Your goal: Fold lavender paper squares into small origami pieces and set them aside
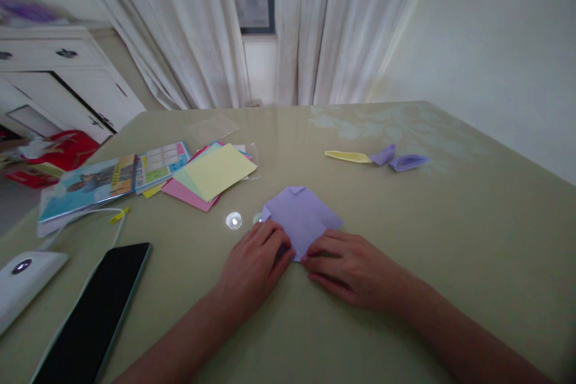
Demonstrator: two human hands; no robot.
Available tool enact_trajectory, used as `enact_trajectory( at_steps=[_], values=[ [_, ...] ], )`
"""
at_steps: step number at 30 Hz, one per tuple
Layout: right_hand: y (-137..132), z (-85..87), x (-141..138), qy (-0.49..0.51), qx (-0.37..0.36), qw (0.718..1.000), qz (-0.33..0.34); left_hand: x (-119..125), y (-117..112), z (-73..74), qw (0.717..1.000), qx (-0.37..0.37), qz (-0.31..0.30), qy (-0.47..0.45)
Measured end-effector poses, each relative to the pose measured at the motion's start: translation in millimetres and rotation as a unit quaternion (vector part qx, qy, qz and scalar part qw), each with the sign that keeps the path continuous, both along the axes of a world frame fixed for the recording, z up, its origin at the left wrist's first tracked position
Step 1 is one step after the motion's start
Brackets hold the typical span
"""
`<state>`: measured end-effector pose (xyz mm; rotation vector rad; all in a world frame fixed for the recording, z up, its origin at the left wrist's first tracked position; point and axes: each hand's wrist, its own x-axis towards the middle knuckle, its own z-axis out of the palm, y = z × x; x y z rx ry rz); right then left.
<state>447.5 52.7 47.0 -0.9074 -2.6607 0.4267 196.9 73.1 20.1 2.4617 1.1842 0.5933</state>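
A sheet of purple origami paper (pixel 302 216) lies on the table in front of me, with small folded corners at its top and left. My left hand (pixel 260 255) is closed at the paper's lower left edge, thumb and fingers pinching near the bottom corner. On the other side, my right hand (pixel 348 264) has its fingers pressed together on the lower right edge, close to the same corner. The fingertips of both hands nearly meet there. Parts of the lower edges are hidden under the fingers.
Loose coloured paper sheets (pixel 220 171) lie at the back left, beside a booklet (pixel 96 186). Nearer left are a black phone (pixel 96 312), a white device (pixel 29 282) and a cable. Folded purple paper (pixel 409 162) and a yellow folded strip (pixel 346 156) lie at the back right.
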Motion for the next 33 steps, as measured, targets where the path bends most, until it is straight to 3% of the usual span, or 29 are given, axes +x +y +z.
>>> enact_trajectory(
  at_steps=[23, 33],
  values=[
    [-5.1, 3.0, -7.1, -0.048, 0.047, 0.998, 0.006, -0.8, -2.2, 1.7, 0.999, -0.027, 0.01, -0.02],
    [-9.2, 3.4, -5.9, -0.005, -0.005, 0.999, -0.034, -3.9, 0.1, 9.1, 1.0, 0.009, -0.028, 0.009]
  ],
)
